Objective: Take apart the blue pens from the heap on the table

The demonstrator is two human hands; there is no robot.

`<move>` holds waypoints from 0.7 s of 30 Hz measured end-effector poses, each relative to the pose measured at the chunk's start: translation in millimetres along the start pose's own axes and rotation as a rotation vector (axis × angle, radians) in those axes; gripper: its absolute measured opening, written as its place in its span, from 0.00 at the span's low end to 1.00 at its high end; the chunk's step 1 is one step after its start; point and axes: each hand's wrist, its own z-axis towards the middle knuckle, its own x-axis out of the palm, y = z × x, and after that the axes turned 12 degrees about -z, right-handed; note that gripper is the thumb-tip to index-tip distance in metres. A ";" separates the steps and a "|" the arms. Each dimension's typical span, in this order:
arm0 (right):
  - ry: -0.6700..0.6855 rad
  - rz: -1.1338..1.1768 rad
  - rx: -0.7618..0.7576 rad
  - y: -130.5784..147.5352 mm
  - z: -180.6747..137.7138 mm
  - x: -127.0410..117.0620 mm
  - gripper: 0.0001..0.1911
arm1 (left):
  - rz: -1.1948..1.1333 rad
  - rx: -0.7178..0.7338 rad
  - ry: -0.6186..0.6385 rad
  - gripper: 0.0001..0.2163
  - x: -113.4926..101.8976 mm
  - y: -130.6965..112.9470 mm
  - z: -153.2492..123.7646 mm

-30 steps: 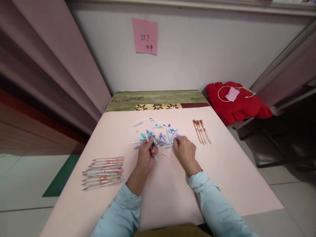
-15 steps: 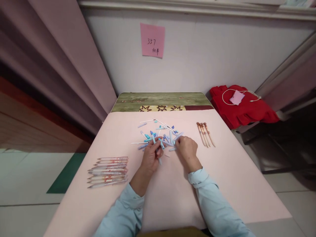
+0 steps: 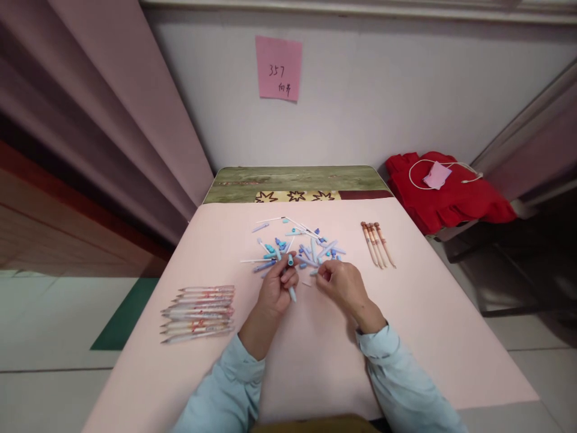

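Observation:
My left hand [image 3: 277, 285] is closed around a light blue pen barrel [image 3: 293, 293], whose pointed lower end sticks out below the fingers. A short teal pen part [image 3: 290, 260] shows between its thumb and forefinger. At the near right side of the loose pieces, my right hand [image 3: 340, 282] is in a pinch; what is between its fingertips, if anything, is too small to make out. A pale blue piece [image 3: 314, 273] lies right by those fingertips. Just beyond both hands spreads a pile of blue and lilac pen parts [image 3: 313, 249], with thin white refills [image 3: 297, 225] among them.
Several whole pens with printed barrels [image 3: 198, 313] lie in a row on the left of the pink-covered table [image 3: 315, 361]. Several beige pens with brown tops [image 3: 376, 245] lie at the right. Beyond the table's right edge are a red cloth [image 3: 451, 207] and a white cable [image 3: 412, 180].
My right hand has drawn back slightly toward me, with its fingertips lower at the pile's edge. The teal part in my left hand has tipped so its end faces me more.

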 end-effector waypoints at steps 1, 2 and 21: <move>0.016 -0.005 -0.058 3.0 -1.9 2.6 0.05 | -0.003 -0.003 -0.002 0.02 0.2 -0.5 -0.3; 0.031 -0.020 -0.104 6.0 -3.4 5.5 0.05 | -0.003 -0.008 -0.003 0.02 0.2 -0.8 -0.4; -0.076 0.905 0.085 14.8 -4.3 15.6 0.10 | 0.033 0.034 0.035 0.03 -2.4 -1.4 2.6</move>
